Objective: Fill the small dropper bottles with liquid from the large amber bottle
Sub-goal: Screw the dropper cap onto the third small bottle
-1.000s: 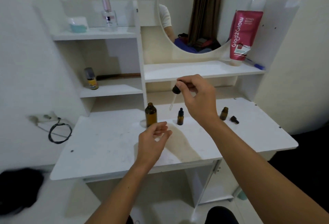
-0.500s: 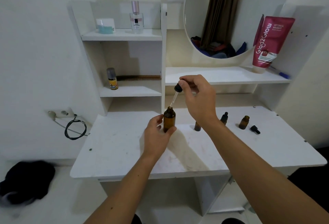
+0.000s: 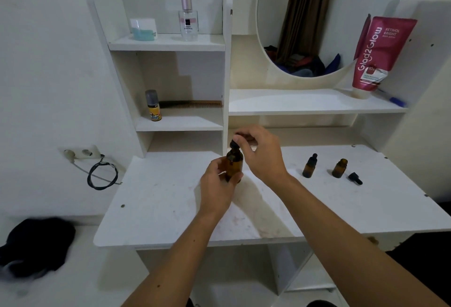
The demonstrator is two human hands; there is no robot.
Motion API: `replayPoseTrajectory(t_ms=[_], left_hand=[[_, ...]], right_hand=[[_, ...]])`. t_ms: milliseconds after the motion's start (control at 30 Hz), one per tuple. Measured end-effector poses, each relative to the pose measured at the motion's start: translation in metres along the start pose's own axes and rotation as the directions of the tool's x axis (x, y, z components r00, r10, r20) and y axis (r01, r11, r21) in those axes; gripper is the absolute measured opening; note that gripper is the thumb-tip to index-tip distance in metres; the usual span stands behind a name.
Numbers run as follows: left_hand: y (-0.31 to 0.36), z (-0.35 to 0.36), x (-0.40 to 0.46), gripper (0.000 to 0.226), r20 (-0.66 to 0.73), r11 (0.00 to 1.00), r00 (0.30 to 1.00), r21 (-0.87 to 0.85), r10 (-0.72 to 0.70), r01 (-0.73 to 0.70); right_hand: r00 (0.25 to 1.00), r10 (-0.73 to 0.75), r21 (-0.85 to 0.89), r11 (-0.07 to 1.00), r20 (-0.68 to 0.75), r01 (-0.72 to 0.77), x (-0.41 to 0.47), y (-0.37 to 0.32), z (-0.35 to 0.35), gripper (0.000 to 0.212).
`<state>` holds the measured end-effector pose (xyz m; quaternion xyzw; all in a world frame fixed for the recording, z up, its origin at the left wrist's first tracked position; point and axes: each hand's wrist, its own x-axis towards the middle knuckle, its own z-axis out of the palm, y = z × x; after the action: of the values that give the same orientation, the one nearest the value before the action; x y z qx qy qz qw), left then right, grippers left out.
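Dropper (image 3: 234, 143) now down in bottle (image 3: 233, 165)

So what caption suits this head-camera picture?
Left hand grips large amber bottle; right hand pinches its dropper.

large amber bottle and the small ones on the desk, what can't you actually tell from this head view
- Liquid level in the large amber bottle: head view, left hand wraps it and the glass is dark.
- Dropper glass tube: inside the bottle neck, right hand fingers cover the bulb's top.
- Fill of the capped small bottle and open small bottle: too small and dark.
- A possible third small bottle: could be behind the right hand.
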<state>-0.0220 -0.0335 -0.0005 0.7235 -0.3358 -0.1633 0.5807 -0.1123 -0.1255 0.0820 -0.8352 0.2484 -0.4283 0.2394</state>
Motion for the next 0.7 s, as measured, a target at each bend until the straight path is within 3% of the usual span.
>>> replayPoseTrajectory(t_ms=[467,700], left_hand=[[0.006,0.002,-0.027,0.061,-0.126,1.0,0.992,-0.023,0.012,-0.015],[0.022,0.033,-0.056,0.056,-0.081,0.999,0.996,-0.039,0.031,-0.034]], right_hand=[[0.995,-0.026,0.027,0.999,-0.099,0.029,-0.021,0.009,-0.02,0.024],[0.986,0.057,0.006,0.998,-0.155,-0.057,-0.06,0.029,-0.071,0.026]])
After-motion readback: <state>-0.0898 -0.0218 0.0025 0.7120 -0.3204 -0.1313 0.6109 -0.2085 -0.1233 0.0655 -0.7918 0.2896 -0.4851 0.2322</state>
